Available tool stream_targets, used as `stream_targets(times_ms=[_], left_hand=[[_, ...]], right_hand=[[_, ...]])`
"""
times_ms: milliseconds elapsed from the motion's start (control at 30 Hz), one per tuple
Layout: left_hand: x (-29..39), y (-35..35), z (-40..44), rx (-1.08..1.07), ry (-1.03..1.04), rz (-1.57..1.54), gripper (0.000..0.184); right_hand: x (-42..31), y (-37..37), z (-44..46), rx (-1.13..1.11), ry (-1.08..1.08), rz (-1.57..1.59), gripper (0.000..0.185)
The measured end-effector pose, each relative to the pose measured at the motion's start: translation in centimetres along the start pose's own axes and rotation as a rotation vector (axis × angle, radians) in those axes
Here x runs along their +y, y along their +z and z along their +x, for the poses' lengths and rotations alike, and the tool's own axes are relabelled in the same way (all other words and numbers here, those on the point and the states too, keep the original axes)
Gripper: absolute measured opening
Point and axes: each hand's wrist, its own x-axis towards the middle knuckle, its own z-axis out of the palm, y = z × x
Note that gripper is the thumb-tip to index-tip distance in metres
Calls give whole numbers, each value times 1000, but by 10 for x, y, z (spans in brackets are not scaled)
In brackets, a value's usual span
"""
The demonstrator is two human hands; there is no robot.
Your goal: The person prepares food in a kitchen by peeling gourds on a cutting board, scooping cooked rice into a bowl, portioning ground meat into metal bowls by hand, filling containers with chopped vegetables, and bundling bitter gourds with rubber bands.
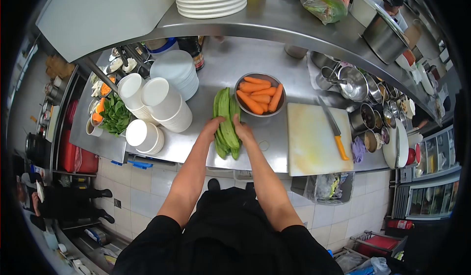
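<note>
Several long, pale-green striped gourds lie side by side in a bundle on the steel counter. My left hand grips the bundle from its left side, fingers curled against it. On the opposite side, my right hand presses in with the thumb pointing up along the gourds. Just beyond my right hand is a metal bowl of peeled orange carrots. Farther right, a knife with a yellow handle rests on a white cutting board. The undersides of the gourds are hidden.
Stacked white tubs and leafy greens stand on the left. Metal bowls crowd the right end, near a purple cloth. A steel shelf overhangs the back. Below the front edge is a lined bin. Another person stands at far left.
</note>
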Motion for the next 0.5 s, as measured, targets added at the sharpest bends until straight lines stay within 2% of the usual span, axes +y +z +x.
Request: stream_targets(times_ms=[33, 100, 167, 233, 333, 433, 467, 500], left_hand=[[-7, -9, 13, -47, -49, -63, 43], [-13, -16, 17, -65, -69, -115, 43], [-16, -23, 12, -91, -64, -164, 43], [-10, -21, -8, -131, -29, -214, 44], [-8, -33, -25, -246, -60, -285, 45], [-9, -23, -44, -90, 216, -158, 49], [-8, -22, -51, -129, 317, -149, 51], [-5, -21, -57, -170, 418, -136, 54]], right_hand=[[1, 3, 3, -19, 9, 131, 80], [5, 13, 7, -11, -140, -152, 70], [9, 17, 4, -77, -195, -167, 70], [-14, 5, -24, -212, -159, 81, 79], [-27, 5, -54, -213, -221, 0, 96], [-6, 29, -52, -29, -708, -184, 109], [-18, 25, -62, -109, -638, -85, 112], [-32, 18, -74, -148, -658, -21, 111]])
